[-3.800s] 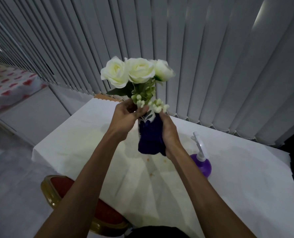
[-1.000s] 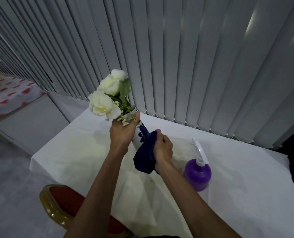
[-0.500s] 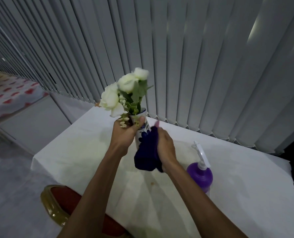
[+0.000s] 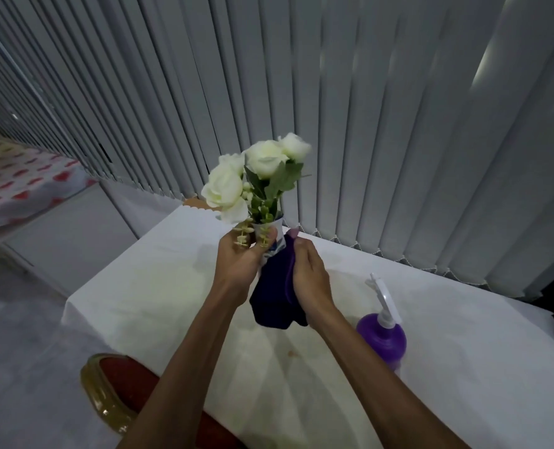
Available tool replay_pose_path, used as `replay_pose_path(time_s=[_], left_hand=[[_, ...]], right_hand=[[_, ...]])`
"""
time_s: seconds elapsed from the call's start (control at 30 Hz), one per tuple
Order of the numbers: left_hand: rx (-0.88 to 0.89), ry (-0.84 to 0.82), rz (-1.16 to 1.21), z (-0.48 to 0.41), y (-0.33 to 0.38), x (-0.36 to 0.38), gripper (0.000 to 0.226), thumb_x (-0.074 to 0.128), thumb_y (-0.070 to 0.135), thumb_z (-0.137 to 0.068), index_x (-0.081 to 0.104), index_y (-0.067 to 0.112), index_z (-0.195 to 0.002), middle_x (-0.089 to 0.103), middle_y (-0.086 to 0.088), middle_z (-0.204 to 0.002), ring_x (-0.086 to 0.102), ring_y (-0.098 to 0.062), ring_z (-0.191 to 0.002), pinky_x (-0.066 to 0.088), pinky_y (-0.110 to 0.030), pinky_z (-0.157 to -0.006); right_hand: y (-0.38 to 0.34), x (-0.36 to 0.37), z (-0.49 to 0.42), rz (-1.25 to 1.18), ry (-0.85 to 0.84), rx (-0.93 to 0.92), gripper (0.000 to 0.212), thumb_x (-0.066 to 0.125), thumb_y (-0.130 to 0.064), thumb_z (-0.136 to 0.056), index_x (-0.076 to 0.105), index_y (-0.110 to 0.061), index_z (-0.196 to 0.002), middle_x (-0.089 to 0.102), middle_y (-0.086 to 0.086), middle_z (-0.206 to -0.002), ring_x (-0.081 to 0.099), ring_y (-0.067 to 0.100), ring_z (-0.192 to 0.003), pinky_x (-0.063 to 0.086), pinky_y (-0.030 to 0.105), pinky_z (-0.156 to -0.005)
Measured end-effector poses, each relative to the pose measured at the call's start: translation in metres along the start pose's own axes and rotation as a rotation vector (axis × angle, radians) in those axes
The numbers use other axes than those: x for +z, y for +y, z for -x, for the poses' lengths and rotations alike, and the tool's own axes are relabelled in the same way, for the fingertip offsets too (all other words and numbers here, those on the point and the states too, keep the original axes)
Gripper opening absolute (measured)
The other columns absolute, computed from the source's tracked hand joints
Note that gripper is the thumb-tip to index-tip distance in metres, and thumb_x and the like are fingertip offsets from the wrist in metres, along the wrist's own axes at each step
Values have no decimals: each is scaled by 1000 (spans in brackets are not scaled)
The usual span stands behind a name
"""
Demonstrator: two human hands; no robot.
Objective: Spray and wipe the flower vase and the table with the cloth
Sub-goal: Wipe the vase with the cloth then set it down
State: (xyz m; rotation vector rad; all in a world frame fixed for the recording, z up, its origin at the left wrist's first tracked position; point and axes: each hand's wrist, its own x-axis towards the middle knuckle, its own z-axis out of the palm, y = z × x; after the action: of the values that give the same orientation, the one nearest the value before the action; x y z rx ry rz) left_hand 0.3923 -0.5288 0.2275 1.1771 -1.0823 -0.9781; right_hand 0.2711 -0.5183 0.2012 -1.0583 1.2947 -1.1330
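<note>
A white vase with blue markings (image 4: 276, 233), holding white roses (image 4: 256, 171), is lifted above the table (image 4: 159, 286). My left hand (image 4: 241, 262) grips it near the rim. My right hand (image 4: 309, 275) presses a dark blue cloth (image 4: 274, 296) around the vase's body, hiding most of it. On the table to the right stands a purple spray bottle (image 4: 382, 340) with a white trigger head.
A white cloth covers the table, with a small stain (image 4: 291, 353) near the middle. A red chair with a gold frame (image 4: 117, 390) sits at the near left edge. Grey vertical blinds (image 4: 366, 124) hang close behind the table.
The vase has swung from tilted left back to nearly upright. My right hand with the cloth has slid along the vase's body.
</note>
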Motion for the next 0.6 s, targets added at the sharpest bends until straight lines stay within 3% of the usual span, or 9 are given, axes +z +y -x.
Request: replay_pose_path(time_s=[0.1,0.2,0.23,0.3,0.37,0.43,0.53,0.6], left_hand=[[-42,-22,10,6,-11,0,12,75,31,-85,79,24,-95,80,-2,-96,75,-21,-93,59,-35,-79],[-87,10,39,9,-13,3,24,73,39,-82,78,28,-103,80,-1,-101,75,-22,-97,60,-31,-75],[-80,4,37,7,-12,3,24,74,39,-81,78,29,-103,80,0,-102,76,-22,-97,61,-31,-75],[-53,-9,20,3,-8,2,24,76,39,-81,78,29,-103,80,1,-103,75,-21,-98,61,-32,-79],[-46,11,1,-2,-5,1,23,77,29,-83,77,20,-104,79,2,-98,73,-23,-97,59,-35,-82],[-51,42,-5,-7,-3,-1,22,75,19,-87,73,8,-106,78,-1,-92,71,-26,-92,58,-41,-85],[-44,53,-38,-14,0,0,27,73,20,-89,70,4,-111,75,-6,-98,70,-24,-95,58,-44,-92],[-29,52,-48,-16,-1,3,23,72,24,-90,70,10,-109,76,-5,-102,71,-23,-100,58,-39,-91]], right_hand=[[-18,7,-7,-13,76,-60,28,38,-42,-108,66,-41,-106,68,-17,-100,65,12,-101,53,37,-88],[-26,16,-10,-6,157,-212,29,38,-31,-109,64,-39,-120,63,-30,-99,61,-7,-95,49,17,-80],[-23,16,-9,30,161,-246,30,37,-30,-109,62,-39,-124,62,-32,-98,60,-12,-93,47,9,-77],[-14,12,-9,116,133,-261,29,32,-36,-110,59,-41,-120,63,-28,-92,60,-15,-87,46,6,-70],[-4,6,-11,121,67,-131,32,28,-47,-109,59,-41,-106,68,-16,-93,65,1,-88,52,20,-74],[10,-1,-16,35,8,90,38,34,-56,-104,67,-37,-105,74,-4,-100,70,20,-92,57,37,-80],[33,-14,-16,-202,-22,412,43,52,-58,-97,74,-21,-101,80,3,-82,72,20,-68,56,28,-56],[44,-17,-16,-343,-16,516,51,51,-65,-97,73,-20,-106,82,3,-78,75,22,-73,59,27,-55]])
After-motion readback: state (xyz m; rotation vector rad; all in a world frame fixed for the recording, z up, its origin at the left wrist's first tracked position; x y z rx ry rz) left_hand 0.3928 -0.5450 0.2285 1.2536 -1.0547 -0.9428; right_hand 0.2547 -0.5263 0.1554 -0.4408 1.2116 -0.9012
